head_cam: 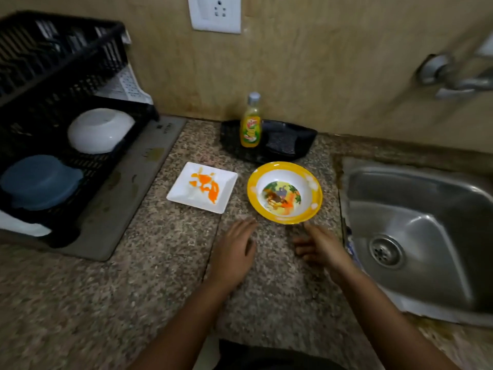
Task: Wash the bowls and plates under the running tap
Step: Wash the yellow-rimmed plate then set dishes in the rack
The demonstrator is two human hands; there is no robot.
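Bowl [285, 192], yellow-rimmed and soiled, sits on the granite counter [160, 276] beside the dry steel sink [416, 231]; a square plate [202, 186] smeared orange lies left of it. Judged: washing not begun. Left hand [234, 249] and right hand [317, 247] hover relaxed, grasping nothing (next: lift bowl by rim). Tap [458, 76] on the tan wall.

The head view is dim and warm-toned, with soft, even light and only faint shadows. The steel sink [416, 209] carries pale glare on its walls. Motion blur smears the tap [453, 76] and both forearms. Wide-angle distortion bows the dish rack [53, 76] at the left edge.
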